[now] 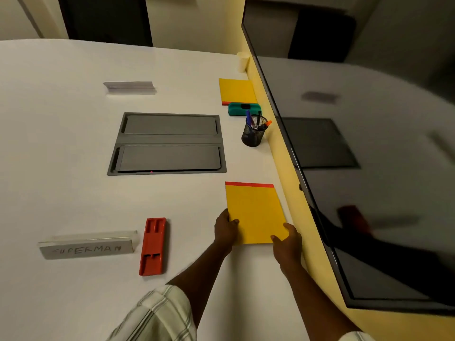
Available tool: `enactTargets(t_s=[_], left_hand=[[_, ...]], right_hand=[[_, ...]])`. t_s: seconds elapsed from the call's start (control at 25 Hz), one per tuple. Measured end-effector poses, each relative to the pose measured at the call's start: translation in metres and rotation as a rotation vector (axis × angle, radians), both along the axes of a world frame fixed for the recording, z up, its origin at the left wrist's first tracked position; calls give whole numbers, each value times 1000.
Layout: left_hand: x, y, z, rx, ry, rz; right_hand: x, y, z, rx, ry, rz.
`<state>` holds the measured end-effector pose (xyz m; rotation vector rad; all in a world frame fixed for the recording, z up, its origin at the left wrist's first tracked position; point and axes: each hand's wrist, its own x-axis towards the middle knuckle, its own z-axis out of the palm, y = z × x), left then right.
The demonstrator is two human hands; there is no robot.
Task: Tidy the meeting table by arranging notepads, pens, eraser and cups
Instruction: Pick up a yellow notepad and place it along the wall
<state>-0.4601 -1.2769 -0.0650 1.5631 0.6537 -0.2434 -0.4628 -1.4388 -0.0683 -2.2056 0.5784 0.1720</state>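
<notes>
Left hand and right hand grip near notepad by its 2 lower corners — flat on table, beside wall.

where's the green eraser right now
In the head view the eraser sits on the table's far right, touching the near edge of the far notepad and just behind the pen cup.

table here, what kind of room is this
Likely a meeting room: a big white table with a built-in cable hatch, name plates, and a large screen on the wall.
</notes>
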Motion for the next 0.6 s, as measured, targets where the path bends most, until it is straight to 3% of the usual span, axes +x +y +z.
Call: enactTargets(t_s=[0.6], left_hand=[[30, -8, -20, 226, 20, -191]], right_hand=[[30, -16, -15, -94, 0, 23]])
